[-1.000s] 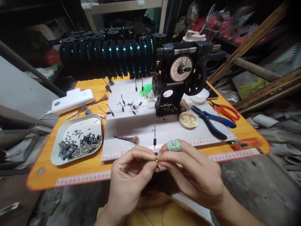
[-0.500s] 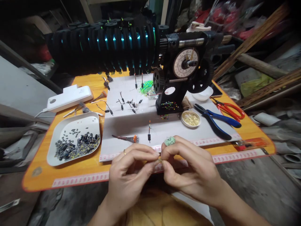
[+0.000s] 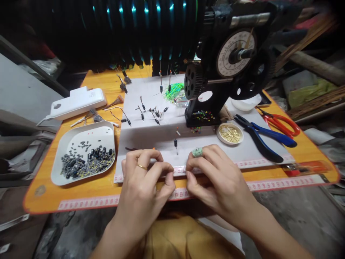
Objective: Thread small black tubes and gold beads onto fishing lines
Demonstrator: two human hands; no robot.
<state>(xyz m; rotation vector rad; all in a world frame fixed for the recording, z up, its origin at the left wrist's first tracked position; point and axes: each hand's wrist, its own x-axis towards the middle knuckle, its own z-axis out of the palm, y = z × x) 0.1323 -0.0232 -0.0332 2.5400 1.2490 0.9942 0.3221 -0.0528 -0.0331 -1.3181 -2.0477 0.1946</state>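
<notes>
Left hand (image 3: pixel 145 183) and right hand (image 3: pixel 219 176) pinch closed, on what I cannot tell, a bead (image 3: pixel 175 143) at twelve o'clock, a dish (image 3: pixel 226 143) at two.

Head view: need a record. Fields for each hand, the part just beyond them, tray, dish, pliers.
left hand: thumb and index fingertips close together; anything pinched too small to tell
right hand: similar pose, apart from the left; green wrap on a finger
part: small black cylinder, beyond the hands
tray: white, left side; dark and gray pieces, some yellow
dish: white; gold pieces
pliers: blue-and-black handles, right of dish
</notes>
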